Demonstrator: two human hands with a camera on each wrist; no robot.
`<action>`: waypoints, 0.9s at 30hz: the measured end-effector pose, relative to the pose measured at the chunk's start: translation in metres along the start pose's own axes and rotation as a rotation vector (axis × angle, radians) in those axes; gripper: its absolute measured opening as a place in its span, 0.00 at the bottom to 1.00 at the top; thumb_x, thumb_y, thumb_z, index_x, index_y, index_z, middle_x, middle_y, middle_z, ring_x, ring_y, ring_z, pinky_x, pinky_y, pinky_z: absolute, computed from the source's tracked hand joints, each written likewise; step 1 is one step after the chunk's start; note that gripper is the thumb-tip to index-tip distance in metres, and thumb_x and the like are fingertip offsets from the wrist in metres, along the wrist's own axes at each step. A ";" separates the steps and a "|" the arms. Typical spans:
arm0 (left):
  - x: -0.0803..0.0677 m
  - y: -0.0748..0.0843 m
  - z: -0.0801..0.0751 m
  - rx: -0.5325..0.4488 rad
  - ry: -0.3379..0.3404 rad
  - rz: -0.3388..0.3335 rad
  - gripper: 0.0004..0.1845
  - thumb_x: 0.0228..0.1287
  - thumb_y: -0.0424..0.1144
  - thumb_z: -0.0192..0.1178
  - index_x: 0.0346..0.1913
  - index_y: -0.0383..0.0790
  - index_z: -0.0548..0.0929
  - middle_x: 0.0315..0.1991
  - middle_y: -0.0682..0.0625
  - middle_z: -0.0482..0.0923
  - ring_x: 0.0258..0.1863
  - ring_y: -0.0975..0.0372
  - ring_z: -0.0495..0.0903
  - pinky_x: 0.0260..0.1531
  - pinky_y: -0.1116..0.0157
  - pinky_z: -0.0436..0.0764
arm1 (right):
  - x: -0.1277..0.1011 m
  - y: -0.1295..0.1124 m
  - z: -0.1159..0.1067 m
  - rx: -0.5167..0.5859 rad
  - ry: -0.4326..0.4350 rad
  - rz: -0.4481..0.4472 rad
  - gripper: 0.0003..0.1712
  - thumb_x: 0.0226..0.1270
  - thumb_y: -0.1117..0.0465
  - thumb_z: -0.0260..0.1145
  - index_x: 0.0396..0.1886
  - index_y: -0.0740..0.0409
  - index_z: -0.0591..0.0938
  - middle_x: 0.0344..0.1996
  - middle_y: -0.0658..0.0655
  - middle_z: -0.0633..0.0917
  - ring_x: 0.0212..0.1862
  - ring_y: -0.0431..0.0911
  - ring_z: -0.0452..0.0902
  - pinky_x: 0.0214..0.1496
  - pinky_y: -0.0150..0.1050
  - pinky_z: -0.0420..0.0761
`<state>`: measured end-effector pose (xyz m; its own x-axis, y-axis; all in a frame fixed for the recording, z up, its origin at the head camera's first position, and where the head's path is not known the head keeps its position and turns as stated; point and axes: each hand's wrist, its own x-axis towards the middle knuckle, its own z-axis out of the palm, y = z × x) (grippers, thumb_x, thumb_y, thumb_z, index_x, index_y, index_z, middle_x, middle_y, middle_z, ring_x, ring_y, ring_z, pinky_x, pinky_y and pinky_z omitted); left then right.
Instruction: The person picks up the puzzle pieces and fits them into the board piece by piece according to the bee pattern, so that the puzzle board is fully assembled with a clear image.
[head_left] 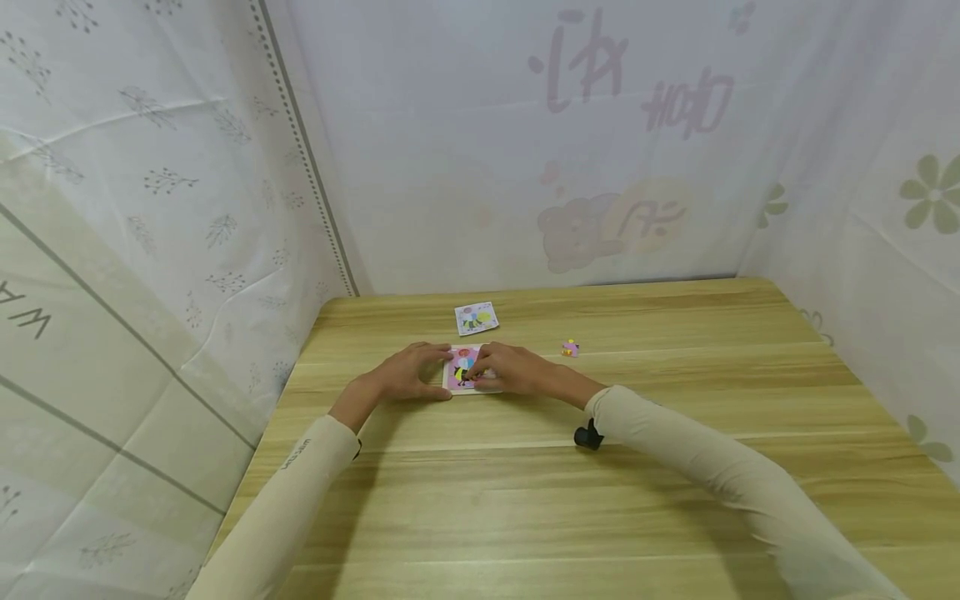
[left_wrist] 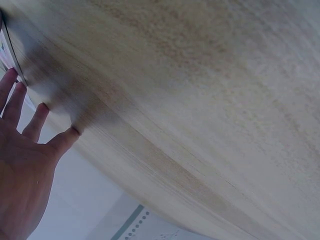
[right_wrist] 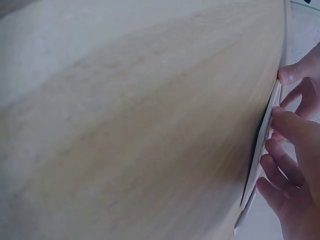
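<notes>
A small jigsaw puzzle board [head_left: 448, 380] with a pink bee picture lies on the table in front of the person. At its left edge is the left hand [head_left: 412, 371], thumb by the near corner and fingers by the far one. In the left wrist view the fingers [left_wrist: 34, 125] of this hand are spread and fairly straight. The right hand [head_left: 517, 369] reaches over the board's right half and pinches a small puzzle piece against the picture, mostly hidden by the fingertips. From the right wrist view, the right thumb [right_wrist: 290, 120] lies over the board's near edge [right_wrist: 257, 155].
Behind the board lies a picture card [head_left: 476, 318] with a similar bee. A loose pink and yellow puzzle piece [head_left: 571, 348] sits to the right on the wooden table [head_left: 480, 508]. Printed cloth curtains [head_left: 450, 167] hang around the table's back and sides.
</notes>
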<state>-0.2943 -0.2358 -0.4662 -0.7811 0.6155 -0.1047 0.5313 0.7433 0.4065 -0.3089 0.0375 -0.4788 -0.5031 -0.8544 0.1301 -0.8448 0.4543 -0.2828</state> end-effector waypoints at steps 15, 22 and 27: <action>0.002 0.001 -0.001 0.010 -0.001 0.003 0.44 0.64 0.60 0.71 0.76 0.40 0.71 0.79 0.43 0.62 0.79 0.45 0.59 0.76 0.42 0.59 | -0.002 -0.004 -0.004 -0.034 -0.015 0.013 0.15 0.77 0.54 0.67 0.58 0.49 0.89 0.49 0.51 0.85 0.49 0.44 0.77 0.47 0.38 0.82; 0.001 0.001 -0.002 0.005 0.002 0.000 0.43 0.64 0.59 0.72 0.75 0.40 0.72 0.79 0.43 0.62 0.78 0.44 0.58 0.76 0.41 0.59 | -0.004 -0.004 -0.005 -0.050 -0.022 0.000 0.15 0.78 0.55 0.66 0.58 0.50 0.88 0.50 0.51 0.86 0.50 0.44 0.79 0.49 0.39 0.83; -0.001 0.002 -0.002 -0.003 0.003 -0.005 0.43 0.63 0.58 0.73 0.75 0.39 0.72 0.79 0.42 0.63 0.78 0.44 0.59 0.76 0.42 0.59 | -0.009 -0.002 -0.007 -0.007 -0.010 0.021 0.14 0.78 0.58 0.66 0.58 0.53 0.87 0.53 0.53 0.86 0.54 0.46 0.80 0.55 0.43 0.83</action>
<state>-0.2930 -0.2357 -0.4638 -0.7851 0.6107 -0.1037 0.5261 0.7458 0.4087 -0.3040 0.0463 -0.4730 -0.5192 -0.8469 0.1147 -0.8352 0.4742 -0.2787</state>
